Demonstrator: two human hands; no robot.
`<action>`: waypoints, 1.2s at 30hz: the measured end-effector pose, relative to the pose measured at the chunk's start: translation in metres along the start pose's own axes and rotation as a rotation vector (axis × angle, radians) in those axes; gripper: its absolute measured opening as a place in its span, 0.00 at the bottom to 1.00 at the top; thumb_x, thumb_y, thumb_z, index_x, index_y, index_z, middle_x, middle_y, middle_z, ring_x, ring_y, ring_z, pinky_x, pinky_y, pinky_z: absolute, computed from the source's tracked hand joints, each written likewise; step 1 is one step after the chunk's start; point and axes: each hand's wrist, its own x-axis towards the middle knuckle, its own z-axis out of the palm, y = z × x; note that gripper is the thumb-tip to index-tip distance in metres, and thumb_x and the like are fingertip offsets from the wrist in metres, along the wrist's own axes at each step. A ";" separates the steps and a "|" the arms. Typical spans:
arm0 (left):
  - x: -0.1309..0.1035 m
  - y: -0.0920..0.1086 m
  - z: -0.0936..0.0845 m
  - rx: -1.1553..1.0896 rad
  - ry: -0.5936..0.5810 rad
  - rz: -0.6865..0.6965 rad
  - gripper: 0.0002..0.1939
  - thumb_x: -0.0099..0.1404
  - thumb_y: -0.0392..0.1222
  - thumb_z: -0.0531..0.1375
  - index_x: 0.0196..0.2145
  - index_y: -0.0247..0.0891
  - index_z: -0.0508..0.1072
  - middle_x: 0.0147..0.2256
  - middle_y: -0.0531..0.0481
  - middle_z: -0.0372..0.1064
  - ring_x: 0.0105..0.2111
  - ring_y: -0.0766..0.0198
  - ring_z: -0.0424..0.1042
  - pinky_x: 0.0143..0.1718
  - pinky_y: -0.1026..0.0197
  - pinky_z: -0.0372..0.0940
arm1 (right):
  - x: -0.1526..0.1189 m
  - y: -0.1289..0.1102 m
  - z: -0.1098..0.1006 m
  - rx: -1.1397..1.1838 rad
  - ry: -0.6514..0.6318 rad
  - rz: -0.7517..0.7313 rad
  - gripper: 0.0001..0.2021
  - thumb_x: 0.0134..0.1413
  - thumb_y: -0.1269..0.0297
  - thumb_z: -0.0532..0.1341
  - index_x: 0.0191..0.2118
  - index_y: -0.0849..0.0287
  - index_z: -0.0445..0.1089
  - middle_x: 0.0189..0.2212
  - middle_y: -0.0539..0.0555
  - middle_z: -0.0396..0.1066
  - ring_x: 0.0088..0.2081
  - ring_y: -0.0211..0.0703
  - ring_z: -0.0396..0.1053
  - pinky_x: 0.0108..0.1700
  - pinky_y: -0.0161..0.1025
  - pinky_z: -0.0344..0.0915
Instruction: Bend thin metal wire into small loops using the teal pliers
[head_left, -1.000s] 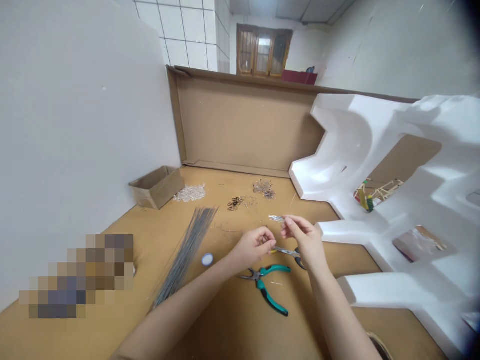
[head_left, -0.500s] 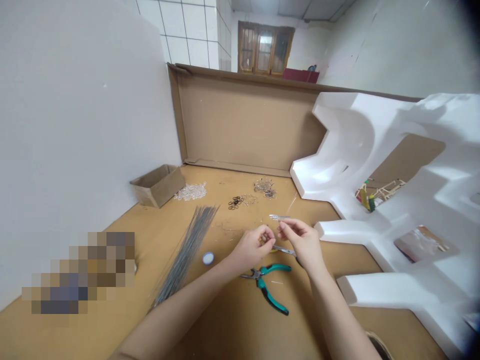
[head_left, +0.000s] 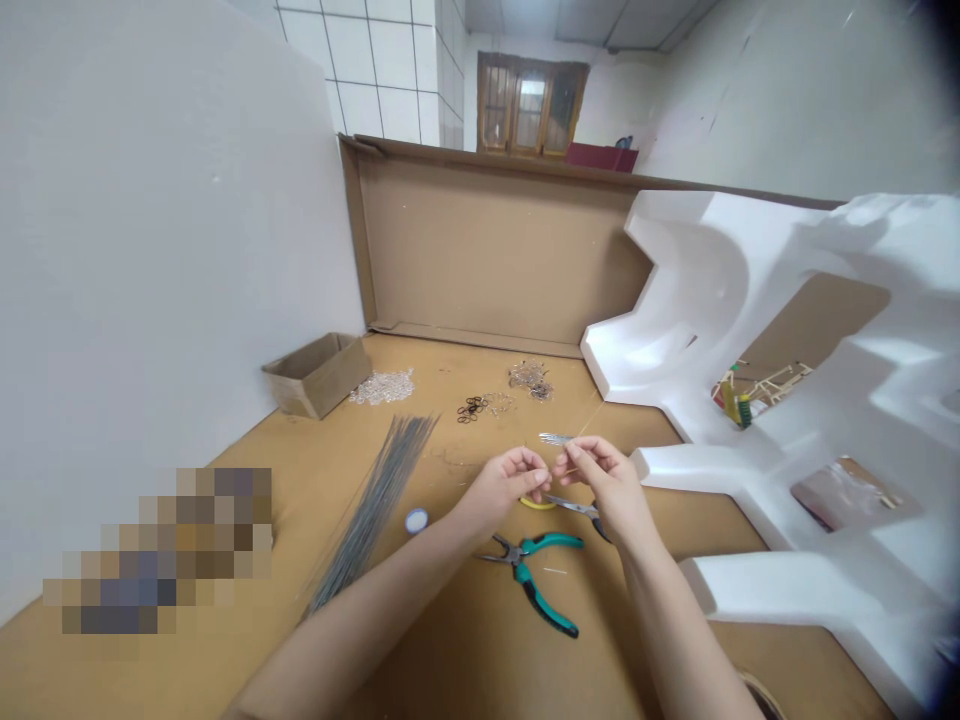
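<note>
My left hand (head_left: 504,485) and my right hand (head_left: 606,478) meet above the wooden table (head_left: 450,640), fingertips pinched close together. A thin pale wire (head_left: 589,418) runs up and to the right from my right fingers. What my left fingers pinch is too small to tell. Just below the hands lie green-handled pliers (head_left: 536,572) and a second pair of pliers with a yellow grip (head_left: 562,504). A short bunch of silver pins (head_left: 553,438) lies just beyond my right hand.
A long bundle of grey wires (head_left: 375,505) lies to the left, with a small white spool (head_left: 415,519) beside it. Farther back are clear beads (head_left: 382,387), black rings (head_left: 471,407), metal findings (head_left: 529,377) and a small cardboard box (head_left: 316,373). White foam packing (head_left: 757,400) fills the right.
Both hands have drawn closer together and risen slightly. The right hand moved left toward the left hand's fingertips, and the thin wire now trails up from it.
</note>
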 end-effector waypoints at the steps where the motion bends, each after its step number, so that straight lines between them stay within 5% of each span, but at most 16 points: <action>1: 0.000 -0.001 0.000 -0.046 -0.002 -0.012 0.12 0.53 0.43 0.62 0.30 0.33 0.65 0.27 0.51 0.65 0.27 0.71 0.63 0.32 0.65 0.57 | 0.000 0.000 0.000 0.001 -0.001 -0.005 0.09 0.46 0.59 0.63 0.30 0.59 0.69 0.24 0.50 0.72 0.26 0.37 0.70 0.29 0.35 0.67; 8: 0.003 -0.006 -0.001 -0.174 0.079 -0.041 0.10 0.50 0.39 0.64 0.28 0.32 0.68 0.27 0.53 0.63 0.26 0.73 0.60 0.32 0.66 0.54 | -0.001 0.001 0.001 0.000 0.004 -0.020 0.09 0.46 0.59 0.63 0.29 0.59 0.69 0.24 0.51 0.72 0.26 0.37 0.69 0.29 0.35 0.67; 14: 0.003 -0.006 -0.004 -0.281 -0.031 -0.064 0.09 0.52 0.39 0.63 0.29 0.31 0.68 0.28 0.51 0.64 0.27 0.72 0.61 0.34 0.65 0.55 | 0.000 0.004 0.000 0.067 -0.039 -0.008 0.07 0.48 0.60 0.61 0.30 0.58 0.68 0.27 0.51 0.72 0.29 0.39 0.70 0.31 0.36 0.68; 28: 0.004 -0.001 -0.009 0.109 -0.008 -0.030 0.12 0.52 0.46 0.62 0.30 0.34 0.69 0.24 0.54 0.63 0.24 0.73 0.60 0.29 0.67 0.55 | 0.000 0.002 -0.004 -0.042 -0.063 -0.027 0.08 0.47 0.59 0.62 0.30 0.58 0.69 0.25 0.50 0.71 0.27 0.38 0.69 0.30 0.35 0.67; 36: 0.004 0.002 -0.005 0.148 0.021 -0.023 0.15 0.49 0.48 0.63 0.28 0.34 0.69 0.25 0.53 0.64 0.23 0.73 0.61 0.29 0.66 0.57 | -0.001 -0.001 -0.001 -0.062 -0.033 -0.028 0.09 0.46 0.59 0.63 0.31 0.59 0.70 0.24 0.50 0.71 0.27 0.38 0.69 0.31 0.36 0.67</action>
